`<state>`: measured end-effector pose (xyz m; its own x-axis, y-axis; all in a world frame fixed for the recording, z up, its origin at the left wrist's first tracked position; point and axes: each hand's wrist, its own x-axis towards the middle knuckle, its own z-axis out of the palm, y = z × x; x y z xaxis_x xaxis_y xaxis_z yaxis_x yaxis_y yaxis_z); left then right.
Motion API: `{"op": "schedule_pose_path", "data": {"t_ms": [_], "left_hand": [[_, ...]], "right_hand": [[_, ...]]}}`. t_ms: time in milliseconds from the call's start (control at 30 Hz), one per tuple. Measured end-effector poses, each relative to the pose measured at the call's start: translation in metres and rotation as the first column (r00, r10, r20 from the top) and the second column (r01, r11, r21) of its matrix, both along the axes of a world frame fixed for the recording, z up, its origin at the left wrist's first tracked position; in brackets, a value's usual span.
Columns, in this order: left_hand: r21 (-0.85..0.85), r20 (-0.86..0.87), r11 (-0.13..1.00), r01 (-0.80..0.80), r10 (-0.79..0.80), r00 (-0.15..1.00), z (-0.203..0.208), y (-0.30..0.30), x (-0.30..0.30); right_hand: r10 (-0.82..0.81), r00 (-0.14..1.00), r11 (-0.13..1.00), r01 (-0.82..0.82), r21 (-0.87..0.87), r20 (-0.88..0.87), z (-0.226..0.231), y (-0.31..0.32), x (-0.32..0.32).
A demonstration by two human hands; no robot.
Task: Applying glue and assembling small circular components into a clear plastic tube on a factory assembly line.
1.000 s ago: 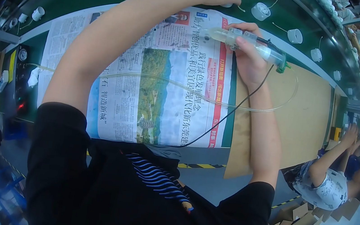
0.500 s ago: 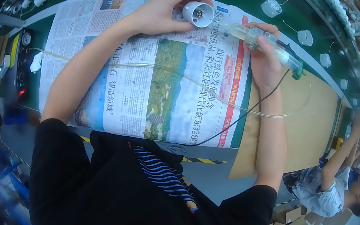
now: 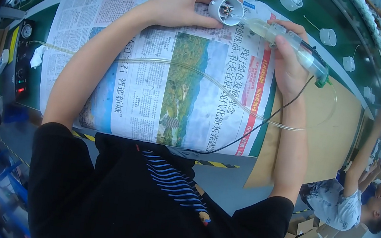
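My left hand (image 3: 178,9) is closed round a short white cylindrical housing (image 3: 213,9), fingers above it and thumb below. Its open end faces me, with copper-coloured parts showing inside. In my right hand (image 3: 291,69) is a translucent dispensing syringe (image 3: 308,58) with a green rear cap (image 3: 322,79), its narrow nose pointing left at the housing. The fine tip appears to reach into the housing's opening, though whether it touches anything inside is too small to tell. From the syringe's rear end run a clear tube (image 3: 192,69) and a black cord (image 3: 250,130).
Newspaper (image 3: 145,81) covers the bench under my hands, beside brown cardboard (image 3: 324,127). Beyond lie more white housings (image 3: 291,1) with wires on the green surface. A black control box (image 3: 22,65) with a gauge stands at left. Another person (image 3: 340,206) works at right.
Both hands have shifted slightly right in the picture, and the housing is turned more toward me. The syringe tip, earlier beside the rim, now appears inside the opening.
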<state>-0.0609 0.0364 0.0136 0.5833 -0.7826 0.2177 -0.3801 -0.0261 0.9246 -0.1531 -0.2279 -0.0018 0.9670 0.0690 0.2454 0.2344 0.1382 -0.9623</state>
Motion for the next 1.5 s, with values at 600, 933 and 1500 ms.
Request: {"op": "schedule_pose_path", "data": {"t_ms": [600,933,1500], "left_hand": [[0.024,-0.002,1.0,0.005,-0.005,1.0,-0.005,0.006,0.005],[0.032,0.009,0.999,-0.003,0.003,1.0,-0.016,0.007,0.008],[-0.113,0.772,0.825,-0.554,0.425,0.473,0.012,-0.007,0.048]], "right_hand": [[-0.036,0.999,0.999,0.036,-0.021,-0.024,-0.007,0.007,0.005],[-0.047,0.999,0.998,0.047,-0.042,-0.004,-0.012,0.01,0.007],[-0.101,0.994,0.984,0.105,0.145,-0.032,-0.007,-0.004,0.006]]}}
